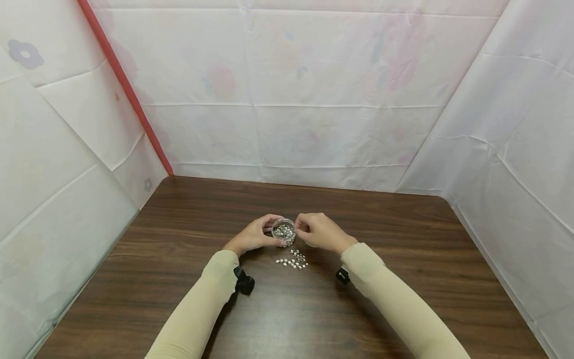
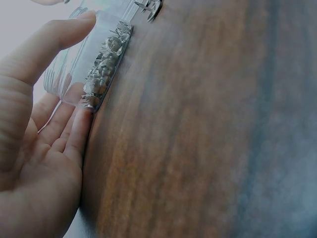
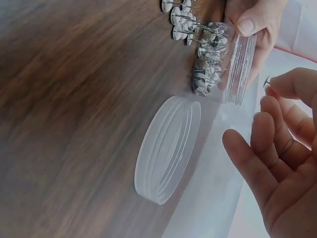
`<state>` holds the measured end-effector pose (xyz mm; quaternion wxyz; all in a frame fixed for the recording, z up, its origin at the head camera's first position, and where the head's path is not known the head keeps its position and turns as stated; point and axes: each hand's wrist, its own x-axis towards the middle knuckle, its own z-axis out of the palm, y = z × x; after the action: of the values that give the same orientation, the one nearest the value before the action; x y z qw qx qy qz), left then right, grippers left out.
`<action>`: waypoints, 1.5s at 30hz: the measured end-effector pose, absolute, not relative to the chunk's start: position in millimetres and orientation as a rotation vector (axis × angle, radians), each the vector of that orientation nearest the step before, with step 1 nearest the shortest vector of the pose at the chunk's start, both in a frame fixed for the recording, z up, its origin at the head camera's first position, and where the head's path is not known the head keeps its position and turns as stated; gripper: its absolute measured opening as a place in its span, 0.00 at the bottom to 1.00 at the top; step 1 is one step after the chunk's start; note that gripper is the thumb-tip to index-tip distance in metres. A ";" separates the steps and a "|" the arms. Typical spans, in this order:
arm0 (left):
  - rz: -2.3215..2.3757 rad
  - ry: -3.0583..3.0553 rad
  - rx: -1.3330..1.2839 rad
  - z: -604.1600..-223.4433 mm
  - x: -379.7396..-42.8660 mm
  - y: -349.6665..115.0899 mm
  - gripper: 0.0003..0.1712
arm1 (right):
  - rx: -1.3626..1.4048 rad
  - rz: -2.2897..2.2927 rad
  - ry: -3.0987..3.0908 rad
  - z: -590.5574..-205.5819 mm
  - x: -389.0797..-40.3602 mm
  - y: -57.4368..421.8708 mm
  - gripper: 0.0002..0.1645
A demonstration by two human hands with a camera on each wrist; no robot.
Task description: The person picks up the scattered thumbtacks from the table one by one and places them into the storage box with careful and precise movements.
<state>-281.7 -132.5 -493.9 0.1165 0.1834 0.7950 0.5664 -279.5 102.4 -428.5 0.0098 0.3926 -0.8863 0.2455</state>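
My left hand [image 1: 254, 235] curled round the clear, ridge-necked, part-filled jar [image 3: 241, 69], upright on the wood-grain desk [image 1: 278, 319] | my right hand [image 1: 324, 232] pinched one thumbtack [image 3: 267, 82] beside its mouth | judged best: jar steady, grip light, spike clear of skin | loose domed silvery tacks [image 1: 296, 265] lay nearer me; translucent round lid [image 3: 152, 153] sat near the jar

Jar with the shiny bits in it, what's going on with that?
A person's left hand holds the open jar, which is partly filled with tacks. Their right hand is beside the jar's mouth, pinching what looks like one tack. More tacks lie loose on the table, on the person's side of the jar. The lid is off, lying on the table near the jar with its hollow side up.
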 end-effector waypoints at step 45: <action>1.649 2.346 0.523 -491.3 -280.9 -131.8 0.40 | 1.195 0.748 -2.808 -431.1 -280.3 102.2 0.04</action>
<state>-280.9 -131.8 -491.3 0.1131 0.1782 0.7997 0.5620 -280.3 102.2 -431.1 -0.0003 0.3805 -0.8937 0.2379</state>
